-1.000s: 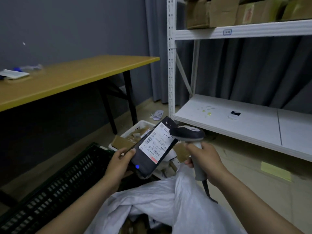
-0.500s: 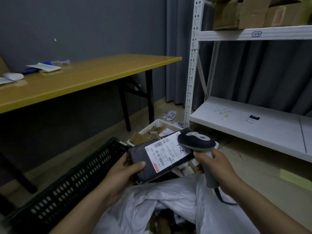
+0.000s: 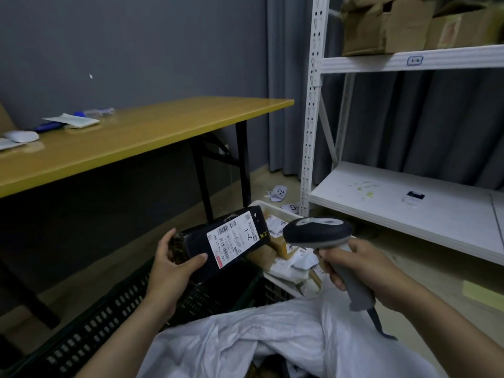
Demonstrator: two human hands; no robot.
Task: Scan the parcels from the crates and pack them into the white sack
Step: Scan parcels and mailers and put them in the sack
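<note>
Left hand [image 3: 174, 264] grips black parcel [image 3: 218, 242]; right hand [image 3: 360, 268] wraps scanner [image 3: 319, 232] beside it — label tilted, scan may miss; parcel could slip short of sack [image 3: 272, 339].

White sack [image 3: 286, 334] mouth gapes upward, open air above it. Black crate [image 3: 109, 317] crowds sack's left; parcel-heaped white crate [image 3: 275, 214] stands just behind. Bare floor [image 3: 409, 268] runs right of sack to the shelf rack [image 3: 311, 132].
</note>
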